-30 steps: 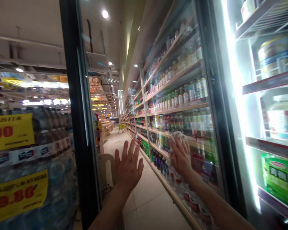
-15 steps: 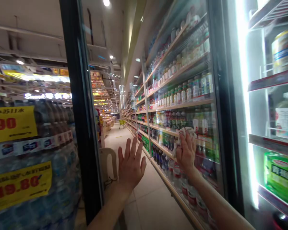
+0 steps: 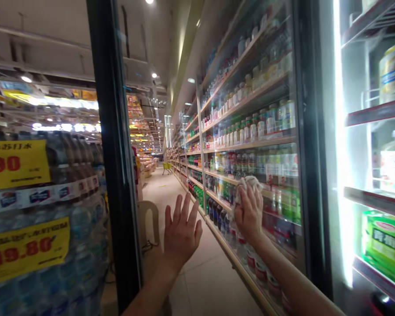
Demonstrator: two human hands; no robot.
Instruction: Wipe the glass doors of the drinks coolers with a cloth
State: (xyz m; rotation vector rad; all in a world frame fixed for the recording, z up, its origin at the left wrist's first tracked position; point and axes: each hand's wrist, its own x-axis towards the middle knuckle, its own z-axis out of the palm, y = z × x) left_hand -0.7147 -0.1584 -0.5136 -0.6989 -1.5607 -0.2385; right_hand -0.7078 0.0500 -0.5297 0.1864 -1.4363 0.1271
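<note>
A dark-framed glass door (image 3: 107, 145) stands in front of me, and shelves of drinks show through or in its pane. My right hand (image 3: 249, 213) presses a crumpled whitish cloth (image 3: 250, 181) to the glass, its fingers lying over the cloth. Farther left, my left hand (image 3: 181, 230) is open with fingers spread, palm toward the pane and nothing in it. Whether that palm touches the glass I cannot tell.
At right is a lit cooler with shelves (image 3: 375, 112) holding drinks and a green pack (image 3: 385, 245). Stacked bottled water (image 3: 82, 228) with yellow price signs (image 3: 28, 250) stands at left. Beyond the glass appear a beige chair (image 3: 149, 217), a tiled aisle and a yellow-green cart (image 3: 166, 167).
My right hand and the cloth have shifted left and slightly down across the glass. My left hand has barely moved. The view has shifted a little.
</note>
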